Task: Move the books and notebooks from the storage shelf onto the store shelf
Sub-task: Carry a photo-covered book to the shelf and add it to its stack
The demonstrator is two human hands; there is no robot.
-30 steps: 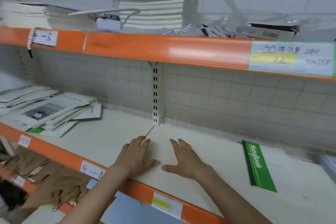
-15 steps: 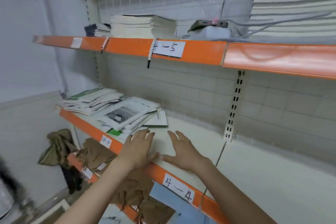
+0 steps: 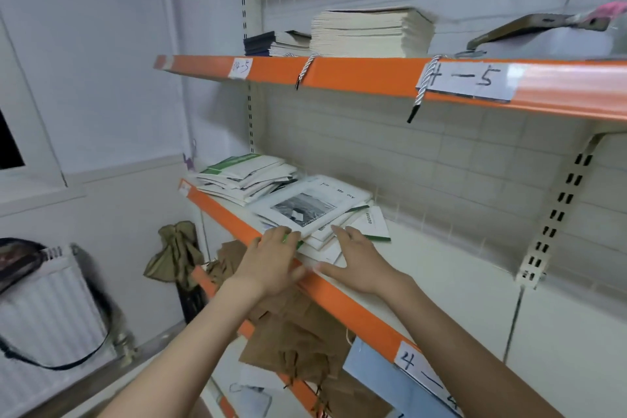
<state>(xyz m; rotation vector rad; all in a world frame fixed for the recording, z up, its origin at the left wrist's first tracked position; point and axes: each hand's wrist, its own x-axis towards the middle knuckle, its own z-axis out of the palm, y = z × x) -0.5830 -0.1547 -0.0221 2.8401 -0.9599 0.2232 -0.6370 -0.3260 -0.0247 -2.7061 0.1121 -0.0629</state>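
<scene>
Head view, white notebooks (image 3: 314, 207) messily stacked

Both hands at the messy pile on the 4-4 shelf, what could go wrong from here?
1. The loose pile of notebooks is fanned unevenly near the orange shelf edge; scooping it with the left hand and right hand flat may let lower sheets slide off.
2. The top booklet lies skewed and could slip sideways during a lift.
3. Anything falling would probably land among the brown paper bags below.
</scene>
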